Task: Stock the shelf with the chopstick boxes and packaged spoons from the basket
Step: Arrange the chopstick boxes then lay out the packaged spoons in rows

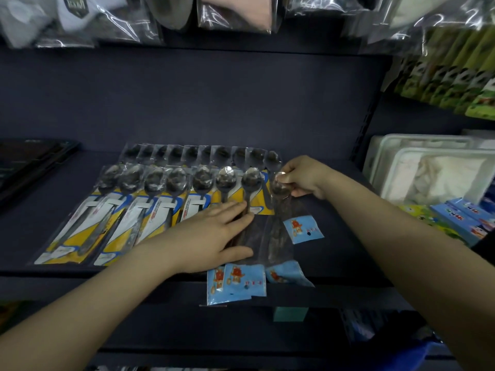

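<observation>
While the left hand [214, 234] lies flat on the spoon packs [241, 253] on the shelf [187, 108], the right hand [302, 178] pinches one spoon pack's [284, 210] top.

Shelf [187, 103] in front of me: dark navy, plain, no pattern. Spoon packs [112, 210] at centre left: yellow and white backing cards with blue edging and a red print line; spoon bowls dark grey steel. Clear sleeves under my hands: light blue header cards [237, 283] at lower centre, orange-red bear figure printed on each. Green packets [455, 81], upper right, with black-and-white panda-like patches. Pale blue boxes [466, 218] at right edge. White trays [428, 167] above them.
</observation>
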